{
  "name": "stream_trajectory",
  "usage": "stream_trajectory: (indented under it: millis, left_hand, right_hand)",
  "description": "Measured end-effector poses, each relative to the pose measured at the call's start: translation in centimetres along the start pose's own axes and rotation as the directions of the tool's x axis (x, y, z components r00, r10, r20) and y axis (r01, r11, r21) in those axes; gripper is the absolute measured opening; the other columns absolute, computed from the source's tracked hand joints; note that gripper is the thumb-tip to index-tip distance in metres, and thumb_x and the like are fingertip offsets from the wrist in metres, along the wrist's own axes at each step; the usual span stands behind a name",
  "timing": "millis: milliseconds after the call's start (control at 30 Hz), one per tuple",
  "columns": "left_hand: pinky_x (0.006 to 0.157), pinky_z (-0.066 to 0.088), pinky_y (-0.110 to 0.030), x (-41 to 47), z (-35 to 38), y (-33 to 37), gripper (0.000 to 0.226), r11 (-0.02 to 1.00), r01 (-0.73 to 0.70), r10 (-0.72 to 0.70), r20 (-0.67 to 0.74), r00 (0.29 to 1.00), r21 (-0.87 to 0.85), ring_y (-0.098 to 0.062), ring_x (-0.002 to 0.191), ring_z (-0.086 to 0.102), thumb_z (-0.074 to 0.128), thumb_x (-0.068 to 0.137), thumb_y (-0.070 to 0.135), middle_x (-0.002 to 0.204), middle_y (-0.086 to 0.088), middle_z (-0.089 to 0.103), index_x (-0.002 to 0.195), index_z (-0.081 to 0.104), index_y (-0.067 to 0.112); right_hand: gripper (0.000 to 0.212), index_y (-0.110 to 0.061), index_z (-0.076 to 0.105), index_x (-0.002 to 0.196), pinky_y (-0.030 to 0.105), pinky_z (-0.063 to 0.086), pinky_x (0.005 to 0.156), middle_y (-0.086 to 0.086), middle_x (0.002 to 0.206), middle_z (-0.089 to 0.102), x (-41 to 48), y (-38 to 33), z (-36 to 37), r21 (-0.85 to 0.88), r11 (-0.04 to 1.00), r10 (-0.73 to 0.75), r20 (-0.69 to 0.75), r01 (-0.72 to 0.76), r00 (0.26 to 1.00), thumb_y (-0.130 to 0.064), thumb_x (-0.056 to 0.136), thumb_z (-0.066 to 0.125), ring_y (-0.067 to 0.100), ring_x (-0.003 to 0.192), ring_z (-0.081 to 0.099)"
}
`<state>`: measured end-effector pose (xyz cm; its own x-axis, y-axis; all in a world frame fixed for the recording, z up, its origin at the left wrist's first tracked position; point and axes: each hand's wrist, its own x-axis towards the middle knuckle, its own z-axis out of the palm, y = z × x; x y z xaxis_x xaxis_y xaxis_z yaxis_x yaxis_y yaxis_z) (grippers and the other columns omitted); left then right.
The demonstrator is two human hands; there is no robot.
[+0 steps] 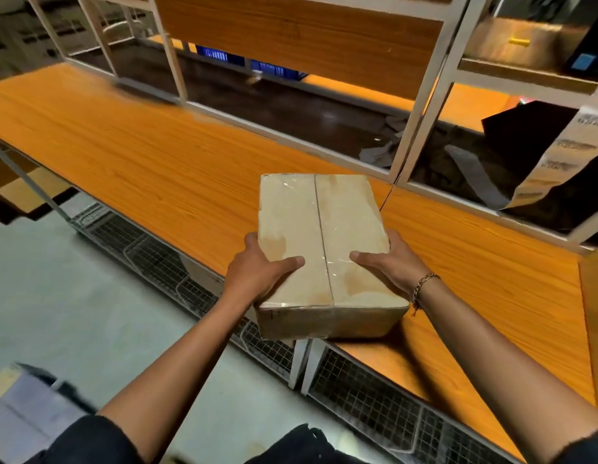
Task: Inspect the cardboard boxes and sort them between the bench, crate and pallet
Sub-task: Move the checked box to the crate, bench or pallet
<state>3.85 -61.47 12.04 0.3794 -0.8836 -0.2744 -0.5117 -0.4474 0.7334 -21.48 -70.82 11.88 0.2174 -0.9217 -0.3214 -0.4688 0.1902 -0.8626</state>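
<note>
Dark sleeves (100,440) at 6 o'clock, my forearms reaching to centre. Left hand (257,272) grips cardboard box (324,229) at its 9 o'clock side, thumb on top, fingers round edge. Right hand (388,266) grips 3 o'clock side likewise; chain bracelet (423,286) on wrist. Box taped along centre seam, over near edge of orange bench (140,155), one corner overhanging; cannot tell if it rests there. Wire baskets (157,259) under bench at 8 o'clock.

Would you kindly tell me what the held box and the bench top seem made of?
The box: matte pale cardboard, its centre seam under glossy clear tape. The bench top: smooth orange wood grain, probably laminate, though solid wood is possible.
</note>
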Motion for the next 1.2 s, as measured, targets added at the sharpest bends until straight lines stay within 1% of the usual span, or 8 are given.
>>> stream_trajectory:
  millis: [167,300,400,567,800,900,1000,1200]
  left_hand:
    - [0.085,0.049,-0.039,3.8,-2.2,1.8,0.104,0.996,0.063,-0.060,0.056,0.997,-0.056,-0.029,0.115,0.058,0.078,0.075,0.069,0.139,-0.005,0.057,0.152,0.030,0.017]
    - [0.100,0.054,-0.049,6.9,-1.8,1.8,0.115,0.982,0.050,-0.048,0.014,0.999,-0.184,-0.028,0.120,0.063,0.082,0.054,0.081,0.136,0.002,0.063,0.147,0.045,0.023]
    - [0.099,0.055,-0.049,8.0,-0.9,1.0,0.104,0.983,0.020,-0.026,-0.029,0.999,-0.183,-0.023,0.115,0.065,0.082,0.053,0.077,0.130,0.005,0.068,0.140,0.053,0.027]
    - [0.097,0.058,-0.052,10.4,-1.0,0.0,0.120,0.949,-0.008,0.022,0.041,0.999,-0.316,-0.021,0.108,0.072,0.088,0.033,0.082,0.123,0.005,0.073,0.134,0.058,0.026]
    - [0.079,0.052,-0.019,5.3,-5.5,7.6,0.072,0.749,-0.392,0.242,-0.331,0.912,-0.534,0.005,0.101,0.064,0.064,0.078,0.070,0.120,0.016,0.064,0.133,0.052,0.026]
    - [0.085,0.053,-0.032,3.4,-5.1,7.0,0.078,0.745,-0.348,0.195,-0.313,0.929,-0.569,-0.007,0.108,0.063,0.068,0.072,0.079,0.127,0.006,0.062,0.132,0.060,0.030]
    - [0.101,0.050,-0.039,2.8,-3.1,5.0,0.089,0.914,-0.336,0.247,-0.344,0.906,-0.228,-0.016,0.118,0.052,0.086,0.070,0.063,0.130,-0.003,0.052,0.142,0.054,0.022]
    - [0.083,0.057,-0.027,2.0,-2.4,3.9,0.079,0.917,-0.310,0.220,-0.329,0.918,-0.252,-0.015,0.110,0.067,0.086,0.068,0.065,0.120,0.010,0.068,0.133,0.058,0.029]
  right_hand:
    - [0.080,-0.016,0.040,0.141,0.031,0.048,0.082,0.005,0.137,0.057,4.1,-3.1,-1.6,-0.034,0.999,0.045,0.151,-0.041,0.988,-0.040,0.079,0.083,0.019,0.109,0.057]
    - [0.099,-0.017,0.046,0.138,0.033,0.052,0.084,0.002,0.133,0.062,7.3,-3.8,-1.2,0.013,0.999,0.031,0.127,-0.033,0.991,-0.058,0.060,0.090,0.019,0.110,0.062]
    - [0.061,-0.021,0.054,0.125,0.030,0.055,0.080,0.000,0.115,0.069,8.1,-3.0,-0.9,0.023,1.000,-0.020,0.162,0.016,0.987,-0.034,0.075,0.087,0.016,0.100,0.066]
    - [0.044,-0.020,0.059,0.119,0.029,0.050,0.072,0.000,0.108,0.068,8.3,-4.8,-1.6,-0.081,0.996,0.048,0.216,-0.031,0.975,-0.038,0.084,0.079,0.015,0.092,0.064]
    - [0.107,-0.033,0.045,0.149,0.052,0.039,0.109,-0.008,0.148,0.052,5.1,-10.7,-4.6,0.311,0.925,-0.208,-0.071,0.220,0.976,-0.095,0.063,0.053,0.022,0.136,0.049]
    - [0.073,-0.039,0.046,0.142,0.047,0.050,0.092,-0.010,0.141,0.058,2.8,-9.2,-4.4,0.323,0.920,-0.228,-0.017,0.221,0.974,-0.076,0.080,0.059,0.020,0.129,0.056]
    - [0.070,-0.034,0.046,0.138,0.037,0.060,0.078,-0.008,0.117,0.070,1.8,-6.5,-2.7,0.239,0.931,-0.272,-0.055,0.277,0.961,-0.048,0.077,0.078,0.016,0.104,0.070]
    - [0.056,-0.034,0.053,0.130,0.016,0.056,0.071,-0.021,0.108,0.068,1.4,-5.6,-2.5,0.118,0.935,-0.321,-0.111,0.333,0.940,-0.039,0.081,0.082,-0.007,0.092,0.068]
